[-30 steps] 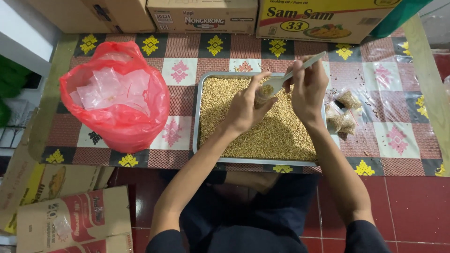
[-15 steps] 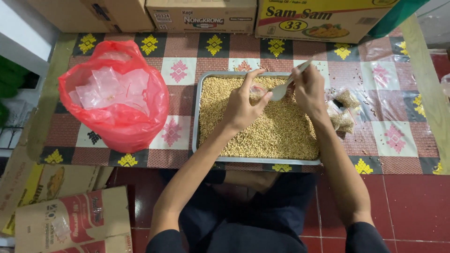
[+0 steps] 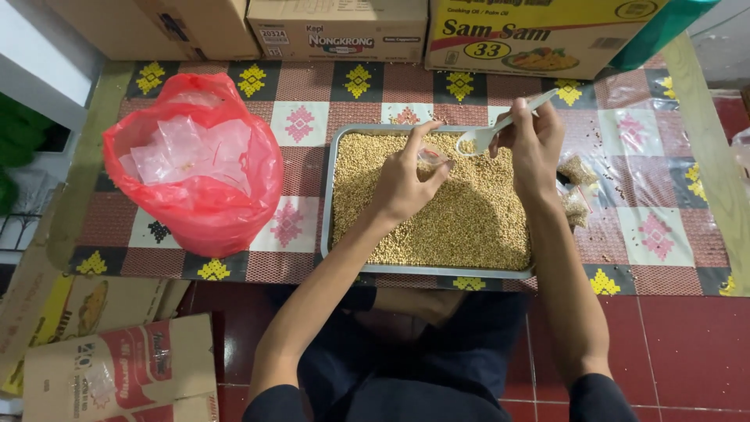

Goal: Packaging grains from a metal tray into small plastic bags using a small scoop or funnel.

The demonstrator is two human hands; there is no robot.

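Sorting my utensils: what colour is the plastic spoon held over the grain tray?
White; the white plastic spoon in the right hand shows in the head view.

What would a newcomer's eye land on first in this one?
First, the metal tray heaped with small tan grains at the centre of the patterned mat, with both hands over it: the right hand holds a white spoon carrying grains, the left hand pinches a small clear bag. Next, the bright red plastic bag of clear pouches at left.
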